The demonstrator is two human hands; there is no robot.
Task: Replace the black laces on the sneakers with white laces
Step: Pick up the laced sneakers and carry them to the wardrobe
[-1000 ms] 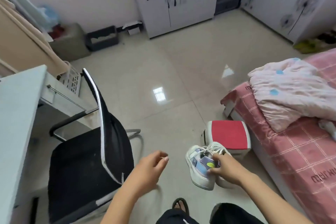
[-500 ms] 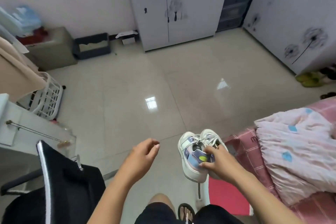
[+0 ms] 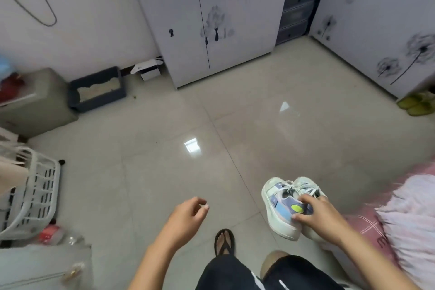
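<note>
Left hand (image 3: 188, 215) hangs empty, fingers loosely curled, well left of the sneakers (image 3: 286, 207). Right hand (image 3: 320, 216) grips the pair together from their right side, held above the floor (image 3: 164, 160), toes pointing away. Laces appear pale; no black lace discernible. The right hand is the nearer.

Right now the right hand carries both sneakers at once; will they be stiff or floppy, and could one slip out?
The sneakers have thick platform soles, so they probably stay stiff and feel rather heavy for their size. The right hand pinches the pair by the uppers only, so one might slip out. The loose laces are floppy and will likely dangle.
</note>
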